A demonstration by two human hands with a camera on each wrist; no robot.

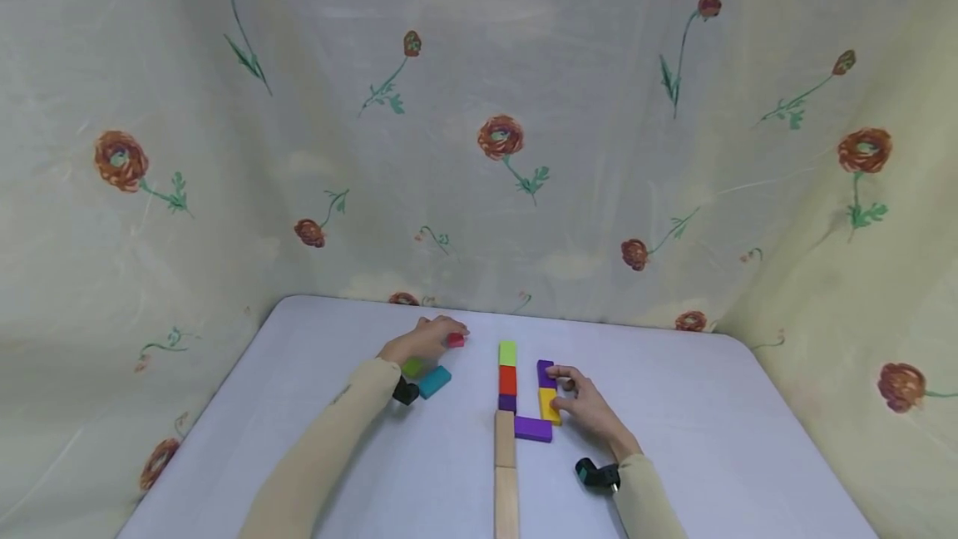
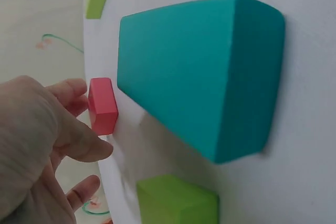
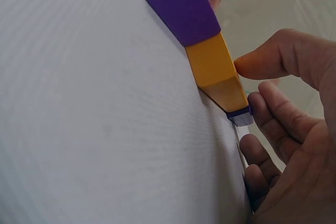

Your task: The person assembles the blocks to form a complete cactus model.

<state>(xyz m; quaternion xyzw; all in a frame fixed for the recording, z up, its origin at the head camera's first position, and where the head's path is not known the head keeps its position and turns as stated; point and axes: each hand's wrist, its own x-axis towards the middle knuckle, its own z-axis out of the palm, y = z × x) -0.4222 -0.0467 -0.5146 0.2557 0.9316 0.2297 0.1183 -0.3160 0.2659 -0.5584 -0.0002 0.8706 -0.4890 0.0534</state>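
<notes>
My left hand (image 1: 430,338) is at the far left of the table, with its thumb and fingers on either side of a small red block (image 2: 103,106). They appear to pinch it. Close to that hand lie a teal block (image 2: 184,77) and a green block (image 2: 178,200). On the right, my right hand (image 1: 591,410) has its thumb against a yellow block (image 3: 212,64). Its forefinger is by the purple block (image 1: 546,373) adjoining the yellow one; the other fingers are loosely bent. Another purple block (image 1: 533,429) lies crosswise near the yellow block's near end.
A straight row runs down the table's middle: light green block (image 1: 508,353), orange-red block (image 1: 507,380), dark purple block (image 1: 507,403), then two plain wooden blocks (image 1: 505,439). Behind the white table (image 1: 419,472) hangs a flowered curtain (image 1: 569,65).
</notes>
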